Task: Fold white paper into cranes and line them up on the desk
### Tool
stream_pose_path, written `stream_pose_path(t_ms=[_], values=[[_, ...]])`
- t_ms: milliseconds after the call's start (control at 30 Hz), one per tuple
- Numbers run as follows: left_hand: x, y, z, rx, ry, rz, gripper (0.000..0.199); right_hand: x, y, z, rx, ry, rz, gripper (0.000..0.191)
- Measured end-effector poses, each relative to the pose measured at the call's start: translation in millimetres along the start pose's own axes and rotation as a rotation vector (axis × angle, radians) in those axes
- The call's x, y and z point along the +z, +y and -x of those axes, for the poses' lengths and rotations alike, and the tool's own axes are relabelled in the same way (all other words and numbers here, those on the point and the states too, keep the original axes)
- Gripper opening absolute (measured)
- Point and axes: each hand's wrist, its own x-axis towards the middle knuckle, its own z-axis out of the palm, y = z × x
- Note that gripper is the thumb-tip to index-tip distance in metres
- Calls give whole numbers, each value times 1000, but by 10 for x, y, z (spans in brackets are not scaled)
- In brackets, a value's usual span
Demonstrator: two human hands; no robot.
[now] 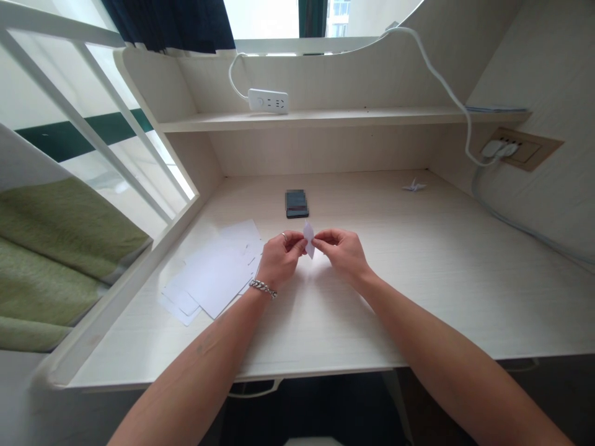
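Head view: a small folded paper (309,240) is positioned above the middle of the desk (418,279), between the two hands. Its long axis runs roughly upright in the view, one pointed end toward the shelf side and the other toward the desk's front edge. Proceeding left to right: a green cloth (60,260) hangs beside white rails (88,124); white sheets (225,263) lie overlapped on the desk; the left hand (281,254), with a ring and a chain bracelet (263,288), pinches the left edge of the folded paper between thumb and fingers. A white power strip (268,101) rests on the shelf (334,118); below it, on the desk, lies a dark phone-like object (296,204). The right hand (341,251) pinches the right edge. Farther right are a small paper crane (413,186) and a wall socket (527,148) with white plugs. The folded paper is plain white, narrow and diamond-shaped; its individual creases are too small to tell.
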Motion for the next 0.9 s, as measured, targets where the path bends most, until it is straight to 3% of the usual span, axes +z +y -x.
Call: stream_pose_path(t_ms=[467, 900], values=[[7, -27, 0, 10, 9, -30, 25, 28, 5, 7, -7, 31, 6, 17], [25, 40, 35, 75, 44, -151, 21, 33, -19, 19, -20, -35, 0, 17]])
